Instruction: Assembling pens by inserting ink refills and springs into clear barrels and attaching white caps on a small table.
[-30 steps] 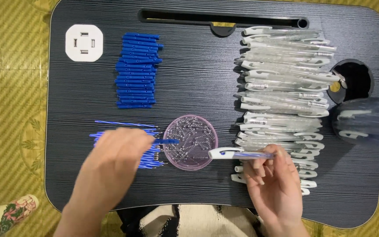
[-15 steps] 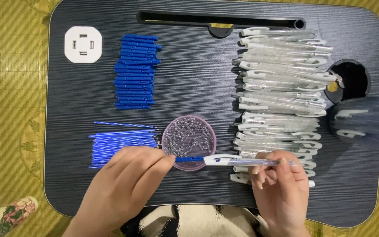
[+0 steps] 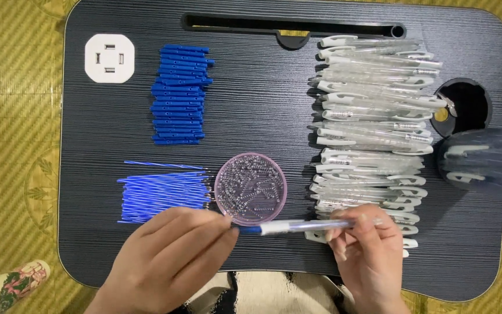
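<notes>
While you lean over the dark worktop (image 3: 262, 116), the white square socket plate (image 3: 109, 58) sits far left at the top. Next to it is the stack of blue plugs (image 3: 178, 102); below that, the fan of thin blue refills (image 3: 161, 191).

Your left hand (image 3: 167, 259) is at the near edge, just under the refills. Its fingers are closed in a pinch on the blue end of the pen (image 3: 297, 225). The pen lies level, spanning between both hands and passing just below the round clear dish of springs (image 3: 251, 188). I can't tell whether it touches the dish.

Your right hand (image 3: 367, 256) is closed on the clear barrel end, with the fingertips curled over it. That hand overlaps the bottom of the clear pen barrel pile (image 3: 373, 128), which runs up the right half of the worktop.

Further right is the round cup hole (image 3: 463, 107). A blurred dark container (image 3: 486, 161) holding white-clipped parts sits at the right edge.
</notes>
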